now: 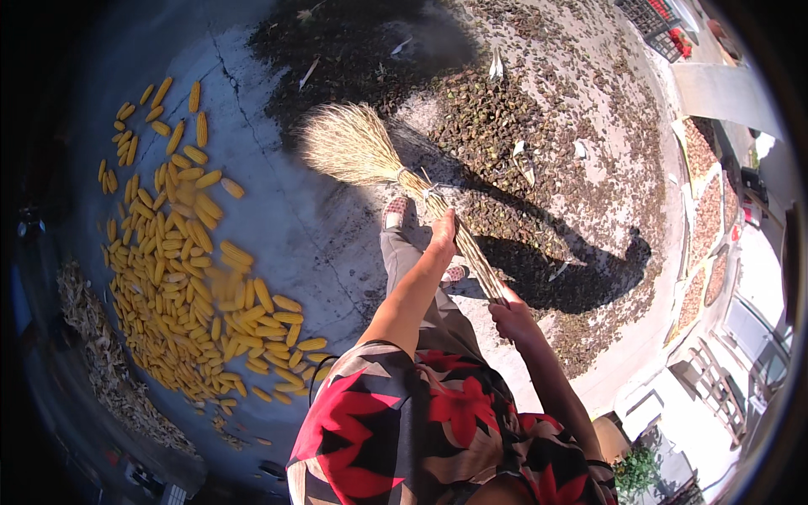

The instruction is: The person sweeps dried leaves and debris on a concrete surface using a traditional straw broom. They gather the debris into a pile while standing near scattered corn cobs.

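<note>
A straw broom (353, 145) of pale stalks, tied with bands near its head, slants across the view in front of me. My left hand (444, 228) is wrapped around its handle (470, 246) below the ties. Further back, my right hand (511, 314) grips the handle's end. The fanned bristles lie at the edge of a spread of small brown and greenish pieces (489, 120), whose exact kind I cannot tell. It is not clear whether the bristle tips touch the concrete floor (265, 183).
Many yellow corn cobs (170, 252) lie spread at the left, with a heap of dry husks (101, 353) beyond. My checked shoes (396, 211) stand behind the broom head. Crates (650, 25) sit at the upper right. A wooden rack (716, 391) and a green plant (634, 470) are at the lower right.
</note>
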`<state>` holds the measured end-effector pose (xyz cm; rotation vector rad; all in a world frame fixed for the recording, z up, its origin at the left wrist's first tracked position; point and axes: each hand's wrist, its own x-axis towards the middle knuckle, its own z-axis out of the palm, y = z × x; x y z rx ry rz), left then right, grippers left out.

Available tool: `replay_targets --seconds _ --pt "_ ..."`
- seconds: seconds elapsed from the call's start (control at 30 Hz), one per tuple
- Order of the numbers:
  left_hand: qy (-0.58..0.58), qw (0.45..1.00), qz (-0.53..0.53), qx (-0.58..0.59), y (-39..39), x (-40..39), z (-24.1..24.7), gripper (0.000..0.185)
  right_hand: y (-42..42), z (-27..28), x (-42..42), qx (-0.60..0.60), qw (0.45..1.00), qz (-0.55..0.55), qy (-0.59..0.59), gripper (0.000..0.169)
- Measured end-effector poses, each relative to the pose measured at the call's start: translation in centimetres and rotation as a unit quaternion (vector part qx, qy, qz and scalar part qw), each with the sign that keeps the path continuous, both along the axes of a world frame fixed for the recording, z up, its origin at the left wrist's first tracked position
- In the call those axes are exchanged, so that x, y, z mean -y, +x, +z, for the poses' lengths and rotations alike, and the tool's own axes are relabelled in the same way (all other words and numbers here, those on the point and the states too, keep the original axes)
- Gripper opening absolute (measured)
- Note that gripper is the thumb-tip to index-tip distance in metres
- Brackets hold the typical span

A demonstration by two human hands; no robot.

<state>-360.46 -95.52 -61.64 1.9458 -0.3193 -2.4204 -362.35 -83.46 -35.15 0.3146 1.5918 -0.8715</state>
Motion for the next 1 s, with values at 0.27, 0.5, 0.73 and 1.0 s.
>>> replay_targets --seconds 0.27,0.5,0.73,1.0 --pt "-0.004 0.982 -0.098 -0.163 -9.0 -2.3 2.0 0.032 -1.0 -0.1 -0.8 -0.072 0.984 -0.157 0.038 0.054" --pt "-0.13 0.95 -0.26 -0.116 -11.4 -2.5 4.8 0.032 -0.1 1.6 -2.0 -0.065 0.965 -0.251 -0.032 0.054" --pt "-0.147 0.954 -0.222 -0.141 -8.6 -3.5 10.9 0.029 3.2 4.1 -4.9 -0.061 0.966 -0.24 -0.077 0.062" --pt "-0.135 0.982 -0.103 -0.083 -0.5 0.0 10.8 0.03 4.5 3.3 -6.3 0.0 0.989 -0.099 -0.106 0.061"
